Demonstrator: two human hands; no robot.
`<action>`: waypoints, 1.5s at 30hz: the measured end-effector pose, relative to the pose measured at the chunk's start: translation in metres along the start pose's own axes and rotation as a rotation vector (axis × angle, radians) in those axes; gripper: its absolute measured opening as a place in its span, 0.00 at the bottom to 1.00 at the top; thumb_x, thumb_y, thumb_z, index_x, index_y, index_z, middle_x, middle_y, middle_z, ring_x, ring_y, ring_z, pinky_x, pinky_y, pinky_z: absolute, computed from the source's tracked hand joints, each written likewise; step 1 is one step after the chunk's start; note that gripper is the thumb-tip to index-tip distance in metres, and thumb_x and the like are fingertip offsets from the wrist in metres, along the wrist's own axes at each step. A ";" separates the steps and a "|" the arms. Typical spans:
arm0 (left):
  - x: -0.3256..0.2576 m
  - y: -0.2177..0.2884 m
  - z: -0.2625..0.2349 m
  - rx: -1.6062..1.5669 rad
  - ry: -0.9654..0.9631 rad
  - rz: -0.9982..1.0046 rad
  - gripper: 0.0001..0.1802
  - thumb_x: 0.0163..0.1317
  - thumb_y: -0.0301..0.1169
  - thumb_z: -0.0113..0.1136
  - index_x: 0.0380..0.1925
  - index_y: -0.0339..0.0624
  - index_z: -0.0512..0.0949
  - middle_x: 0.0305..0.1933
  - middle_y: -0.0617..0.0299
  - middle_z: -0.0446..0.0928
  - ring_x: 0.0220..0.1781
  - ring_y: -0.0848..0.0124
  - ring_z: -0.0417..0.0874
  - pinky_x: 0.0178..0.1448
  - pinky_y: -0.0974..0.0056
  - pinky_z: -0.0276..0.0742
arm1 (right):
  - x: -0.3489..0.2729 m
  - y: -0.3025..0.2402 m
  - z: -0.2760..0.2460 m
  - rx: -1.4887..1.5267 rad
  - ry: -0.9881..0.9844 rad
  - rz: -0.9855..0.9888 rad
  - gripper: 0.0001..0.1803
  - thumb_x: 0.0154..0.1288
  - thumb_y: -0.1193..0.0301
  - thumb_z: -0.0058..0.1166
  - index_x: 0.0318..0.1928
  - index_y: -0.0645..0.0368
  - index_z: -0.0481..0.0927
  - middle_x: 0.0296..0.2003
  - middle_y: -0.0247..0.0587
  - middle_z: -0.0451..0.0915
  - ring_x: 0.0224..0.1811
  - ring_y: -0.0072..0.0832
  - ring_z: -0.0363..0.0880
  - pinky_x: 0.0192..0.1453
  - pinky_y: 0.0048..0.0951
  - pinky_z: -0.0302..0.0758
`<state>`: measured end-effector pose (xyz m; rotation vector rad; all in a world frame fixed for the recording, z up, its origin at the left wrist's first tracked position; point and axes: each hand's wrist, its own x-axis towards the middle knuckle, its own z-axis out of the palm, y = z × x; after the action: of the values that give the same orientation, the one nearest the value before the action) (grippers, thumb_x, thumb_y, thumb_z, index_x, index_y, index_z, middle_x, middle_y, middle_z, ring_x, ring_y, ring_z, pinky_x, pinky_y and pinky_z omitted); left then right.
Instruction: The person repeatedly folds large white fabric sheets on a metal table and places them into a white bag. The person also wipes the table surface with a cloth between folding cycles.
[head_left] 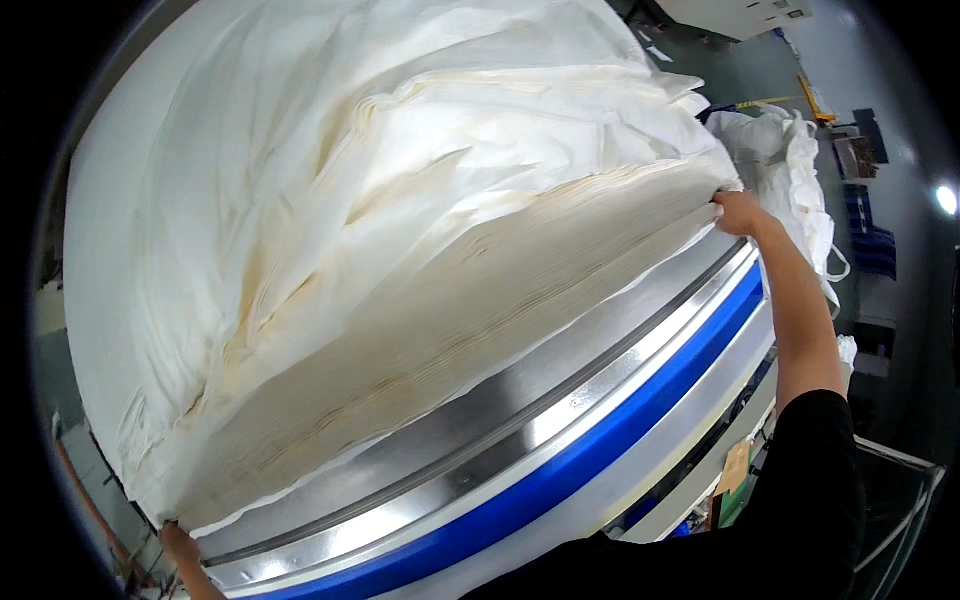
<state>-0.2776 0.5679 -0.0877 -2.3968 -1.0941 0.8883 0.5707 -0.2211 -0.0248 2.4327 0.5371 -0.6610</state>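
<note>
A thick stack of thin white cloth layers (500, 270) spreads across the machine's surface, its upper part folded back in loose, rumpled heaps. At the stack's right front corner my right hand (740, 212) is closed on the cloth, with the arm stretched far out. My left hand (180, 546) is at the opposite front corner, low at the left, also closed round the cloth's edge. Only part of the left hand shows. How many layers each hand grips is hidden.
Along the near side runs a shiny metal edge (480, 460) with a blue band (560, 475) below it. A large white sack (775, 160) with a loop handle stands beyond the right end. Farther right are a yellow-orange stand (815, 100) and dark blue stacked items (872, 235).
</note>
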 end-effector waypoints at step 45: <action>-0.175 0.019 0.019 0.344 -0.825 -0.172 0.17 0.61 0.32 0.53 0.49 0.45 0.79 0.57 0.54 0.75 0.62 0.58 0.74 0.62 0.48 0.65 | -0.112 0.146 0.208 -0.413 -0.355 -0.246 0.14 0.52 0.76 0.50 0.42 0.57 0.77 0.47 0.49 0.76 0.53 0.46 0.72 0.60 0.45 0.66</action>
<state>-0.3675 0.4227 -0.0431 -1.6288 -1.2410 1.8977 0.4853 -0.4835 -0.0534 1.8307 0.7466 -0.9546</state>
